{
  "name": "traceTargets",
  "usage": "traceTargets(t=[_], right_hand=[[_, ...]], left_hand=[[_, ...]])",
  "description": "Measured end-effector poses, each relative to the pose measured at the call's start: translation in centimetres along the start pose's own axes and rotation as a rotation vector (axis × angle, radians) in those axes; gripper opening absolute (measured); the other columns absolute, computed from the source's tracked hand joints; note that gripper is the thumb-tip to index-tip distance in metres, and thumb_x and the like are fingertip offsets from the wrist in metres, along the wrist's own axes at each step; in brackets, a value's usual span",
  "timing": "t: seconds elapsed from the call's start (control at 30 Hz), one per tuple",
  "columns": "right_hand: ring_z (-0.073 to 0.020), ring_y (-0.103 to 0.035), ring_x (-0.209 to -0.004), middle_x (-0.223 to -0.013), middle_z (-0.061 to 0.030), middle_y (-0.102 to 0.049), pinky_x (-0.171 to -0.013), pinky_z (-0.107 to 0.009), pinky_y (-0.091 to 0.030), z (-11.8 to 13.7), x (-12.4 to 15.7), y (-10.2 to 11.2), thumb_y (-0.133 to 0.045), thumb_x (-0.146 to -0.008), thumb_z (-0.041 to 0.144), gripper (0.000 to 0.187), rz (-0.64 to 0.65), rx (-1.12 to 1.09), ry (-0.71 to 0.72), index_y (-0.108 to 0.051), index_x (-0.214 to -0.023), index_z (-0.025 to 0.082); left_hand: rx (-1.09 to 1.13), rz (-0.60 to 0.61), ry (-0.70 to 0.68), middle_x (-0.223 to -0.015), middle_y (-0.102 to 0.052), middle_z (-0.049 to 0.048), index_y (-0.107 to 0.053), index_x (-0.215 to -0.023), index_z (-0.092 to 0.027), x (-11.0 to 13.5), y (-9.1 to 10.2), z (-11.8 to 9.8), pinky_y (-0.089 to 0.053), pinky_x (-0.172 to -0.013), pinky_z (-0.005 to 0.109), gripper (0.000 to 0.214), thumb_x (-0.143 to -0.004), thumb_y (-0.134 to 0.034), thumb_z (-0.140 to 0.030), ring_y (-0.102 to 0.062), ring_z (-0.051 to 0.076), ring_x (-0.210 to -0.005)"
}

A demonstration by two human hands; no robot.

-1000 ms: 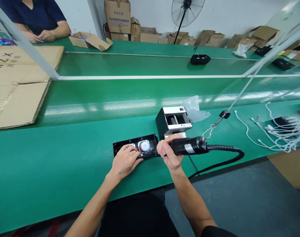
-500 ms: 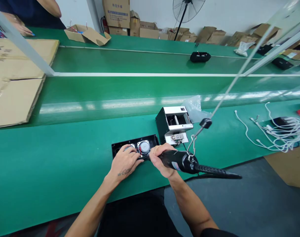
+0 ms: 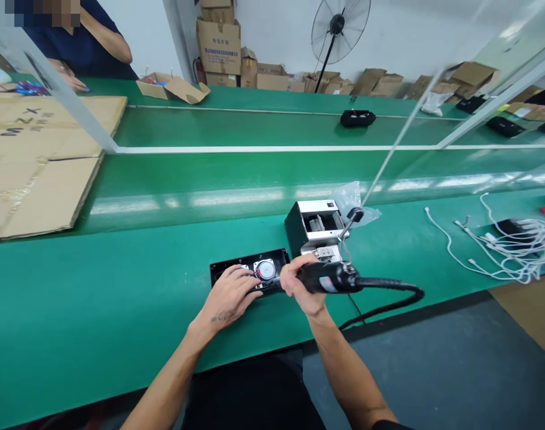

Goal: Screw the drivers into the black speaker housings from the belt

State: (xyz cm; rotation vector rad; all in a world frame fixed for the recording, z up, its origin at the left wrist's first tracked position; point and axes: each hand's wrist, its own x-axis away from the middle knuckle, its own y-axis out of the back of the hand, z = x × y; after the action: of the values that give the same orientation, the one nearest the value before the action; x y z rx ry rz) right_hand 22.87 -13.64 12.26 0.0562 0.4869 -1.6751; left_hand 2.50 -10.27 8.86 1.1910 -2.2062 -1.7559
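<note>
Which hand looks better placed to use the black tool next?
Probably the right hand: it grips the electric screwdriver, aimed toward the open speaker housing; the left hand is over the housing.

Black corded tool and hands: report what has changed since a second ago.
The right hand and its black corded tool have shifted slightly left, closer to the round speaker; the hanging clip moved left too. A co-worker's forearm has risen. Nothing was let go; the left hand stays over the open black case.
</note>
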Motion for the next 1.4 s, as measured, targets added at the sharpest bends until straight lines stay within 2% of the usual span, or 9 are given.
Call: traceTargets(t=[0.13,0.3,0.6,0.73,0.87,0.97,1.07,1.27,1.4], right_hand=[[-0.0096,-0.039,-0.040,-0.052,0.0102,-0.040,-0.047,-0.025,-0.036,2.5,-0.2,2.1,-0.064,-0.088,0.025,0.009,-0.173,-0.120,0.205,-0.055,-0.092,0.025],[-0.0088,-0.042,-0.041,-0.053,0.0099,-0.044,-0.047,-0.025,-0.038,3.3,0.3,5.4,-0.069,-0.083,0.023,0.014,-0.384,0.024,0.166,-0.057,-0.090,0.022],[-0.0129,-0.050,-0.045,-0.053,0.0075,-0.054,-0.049,-0.029,-0.043,0.1,1.5,7.3,-0.076,-0.084,0.029,0.028,-0.395,0.349,-0.050,-0.057,-0.102,0.019],[-0.0131,-0.049,-0.043,-0.054,0.0066,-0.053,-0.045,-0.028,-0.044,-0.5,2.0,7.1,-0.076,-0.083,0.032,0.027,-0.363,0.371,-0.048,-0.058,-0.098,0.019],[-0.0132,-0.048,-0.042,-0.053,0.0055,-0.051,-0.043,-0.028,-0.044,-0.9,1.9,6.2,-0.078,-0.078,0.039,0.031,-0.337,0.426,-0.044,-0.062,-0.092,0.018],[-0.0133,-0.046,-0.042,-0.054,0.0047,-0.051,-0.043,-0.028,-0.044,-0.9,1.7,5.7,-0.078,-0.075,0.046,0.036,-0.382,0.438,-0.060,-0.064,-0.091,0.017],[-0.0151,-0.049,-0.043,-0.054,0.0033,-0.053,-0.043,-0.029,-0.046,-1.0,1.5,5.9,-0.080,-0.070,0.049,0.040,-0.384,0.455,-0.107,-0.067,-0.088,0.016],[-0.0168,-0.051,-0.043,-0.051,0.0022,-0.054,-0.043,-0.029,-0.047,-2.5,1.9,6.8,-0.083,-0.066,0.049,0.044,-0.431,0.415,-0.159,-0.072,-0.093,0.016],[-0.0181,-0.051,-0.043,-0.052,0.0010,-0.057,-0.041,-0.030,-0.047,-3.8,2.0,7.1,-0.084,-0.061,0.055,0.054,-0.509,0.440,-0.252,-0.075,-0.096,0.015]], left_hand=[[-0.036,-0.089,0.034,-0.114,-0.074,0.0084,-0.068,-0.113,-0.018,2.6,2.6,3.0,-0.050,-0.105,0.050,0.044,-0.088,-0.039,0.004,-0.060,0.026,-0.122],[-0.222,0.078,0.029,-0.119,-0.072,0.0065,-0.070,-0.105,-0.022,5.4,4.2,6.5,-0.041,-0.110,0.064,0.039,-0.082,-0.048,0.001,-0.049,0.034,-0.133],[-0.238,-0.019,0.049,-0.074,-0.066,-0.0014,-0.067,-0.079,-0.024,5.6,2.2,3.6,-0.041,-0.110,0.052,0.011,-0.083,-0.077,-0.027,-0.059,0.023,-0.090],[-0.251,-0.106,0.079,-0.075,-0.067,-0.0007,-0.068,-0.077,-0.024,2.6,0.3,5.1,-0.043,-0.107,0.050,0.014,-0.082,-0.079,-0.029,-0.060,0.023,-0.091],[-0.263,-0.233,0.199,-0.080,-0.070,0.0022,-0.070,-0.076,-0.023,-3.9,0.3,10.1,-0.045,-0.103,0.050,0.012,-0.081,-0.079,-0.028,-0.060,0.026,-0.096],[-0.290,-0.379,0.297,-0.088,-0.071,0.0058,-0.071,-0.084,-0.021,-8.2,0.3,13.5,-0.045,-0.100,0.052,0.009,-0.091,-0.066,-0.024,-0.060,0.027,-0.099],[-0.287,-0.528,0.397,-0.097,-0.070,0.0097,-0.069,-0.102,-0.017,-10.0,-0.6,15.0,-0.050,-0.093,0.050,0.018,-0.097,-0.052,-0.021,-0.061,0.026,-0.099],[-0.224,-0.504,0.396,-0.104,-0.071,0.0084,-0.065,-0.117,-0.018,-5.9,-3.6,13.9,-0.059,-0.086,0.041,0.034,-0.087,-0.051,-0.013,-0.069,0.023,-0.096],[-0.210,-0.443,0.388,-0.098,-0.074,0.0067,-0.071,-0.100,-0.022,-2.5,-5.0,12.7,-0.063,-0.084,0.041,0.026,-0.085,-0.051,-0.014,-0.073,0.024,-0.094]])
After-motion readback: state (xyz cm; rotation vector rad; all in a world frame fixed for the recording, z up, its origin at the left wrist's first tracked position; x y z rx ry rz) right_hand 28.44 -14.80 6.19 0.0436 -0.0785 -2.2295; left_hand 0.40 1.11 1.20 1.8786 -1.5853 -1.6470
